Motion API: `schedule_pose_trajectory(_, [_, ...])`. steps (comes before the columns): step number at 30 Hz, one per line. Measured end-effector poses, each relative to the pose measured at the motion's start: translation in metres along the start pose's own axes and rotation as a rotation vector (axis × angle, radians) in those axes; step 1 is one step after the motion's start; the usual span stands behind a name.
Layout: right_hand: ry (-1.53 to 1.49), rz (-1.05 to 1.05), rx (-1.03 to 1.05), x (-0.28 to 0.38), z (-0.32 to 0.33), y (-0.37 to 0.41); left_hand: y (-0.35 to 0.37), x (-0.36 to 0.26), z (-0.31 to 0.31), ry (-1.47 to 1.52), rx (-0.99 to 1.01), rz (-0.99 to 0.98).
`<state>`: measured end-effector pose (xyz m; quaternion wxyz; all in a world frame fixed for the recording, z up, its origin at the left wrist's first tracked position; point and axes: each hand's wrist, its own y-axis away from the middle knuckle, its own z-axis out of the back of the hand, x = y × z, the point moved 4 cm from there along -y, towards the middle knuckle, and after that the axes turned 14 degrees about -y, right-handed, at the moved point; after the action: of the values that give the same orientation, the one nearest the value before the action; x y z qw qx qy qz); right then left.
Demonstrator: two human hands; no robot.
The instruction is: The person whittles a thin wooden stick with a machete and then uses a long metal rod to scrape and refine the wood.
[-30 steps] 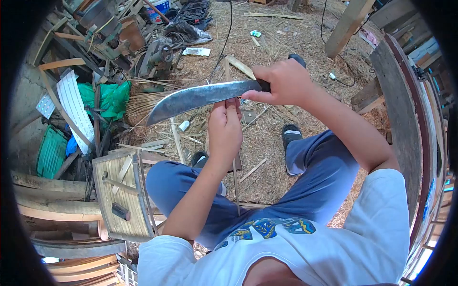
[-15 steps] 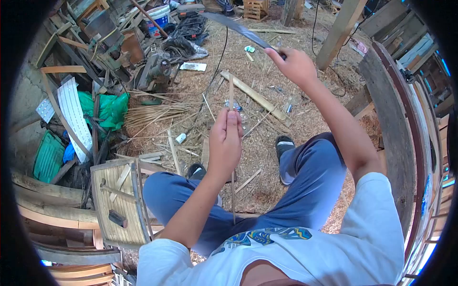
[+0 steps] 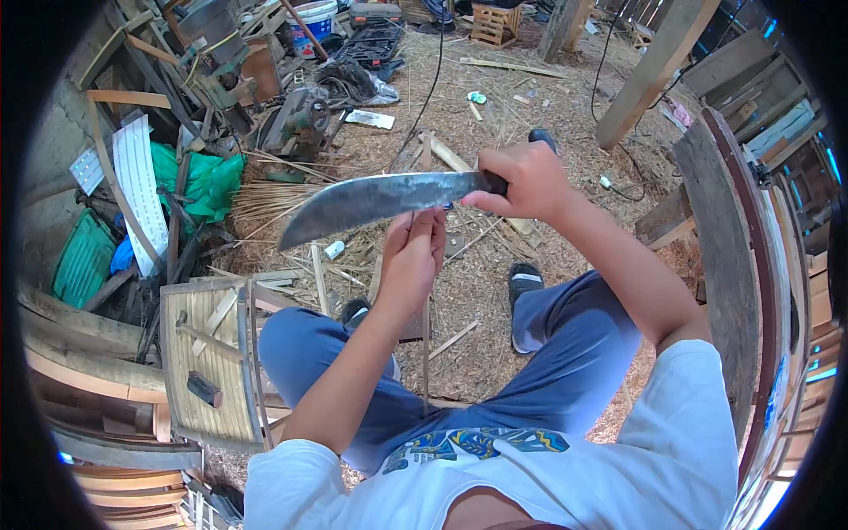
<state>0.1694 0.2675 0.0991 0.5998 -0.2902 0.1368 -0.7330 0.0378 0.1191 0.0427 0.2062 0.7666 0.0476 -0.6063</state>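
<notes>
My right hand [image 3: 526, 182] is closed around the dark handle of a machete [image 3: 375, 202]. Its broad, curved blade points left and crosses in front of the fingertips of my left hand [image 3: 409, 272]. Between the pinched fingers of that hand is a thin wooden strip [image 3: 426, 353], held upright. The strip's top end shows above the blade, and its lower part runs down between my knees; the middle is hidden behind the blade and fingers.
A small wooden bench [image 3: 205, 300] with a hammer and a dark block is at my left. Thin sticks [image 3: 274, 208] lie in a heap on the shavings-covered floor. A wooden post [image 3: 654, 75] stands ahead right, and a long plank [image 3: 726, 256] runs along my right side.
My right hand has swung the machete down and to the left, from raised beyond the strip to across it. My left hand has shifted slightly, still holding the strip.
</notes>
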Motion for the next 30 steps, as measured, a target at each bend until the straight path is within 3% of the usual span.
schedule_pose_trajectory(3, [-0.009,-0.014,0.054,0.001,-0.007,0.001,-0.001,0.002,-0.001,0.049,0.069,-0.020])
schedule_pose_trajectory(7, [-0.030,-0.006,0.056,0.001,-0.007,0.002,-0.002,0.002,-0.006,0.125,-0.013,0.016])
schedule_pose_trajectory(17, [0.076,0.017,0.085,-0.005,0.009,0.002,0.008,0.003,-0.010,-0.007,0.080,-0.022])
schedule_pose_trajectory(20, [0.024,-0.460,-0.179,-0.051,0.021,0.011,0.026,-0.007,-0.015,-0.106,0.159,-0.105])
schedule_pose_trajectory(23, [-0.113,-0.713,-0.439,-0.097,0.047,0.039,0.030,-0.005,-0.024,-0.143,0.190,-0.216])
schedule_pose_trajectory(25, [-0.155,-0.707,-0.373,-0.079,0.045,0.042,0.017,0.000,-0.021,-0.148,0.138,-0.289])
schedule_pose_trajectory(27, [-0.173,-0.678,-0.270,-0.053,0.038,0.040,0.014,-0.002,-0.013,-0.082,0.090,-0.184])
schedule_pose_trajectory(30, [-0.146,-0.356,-0.175,-0.020,0.025,0.028,0.013,-0.008,-0.011,-0.087,0.089,-0.167])
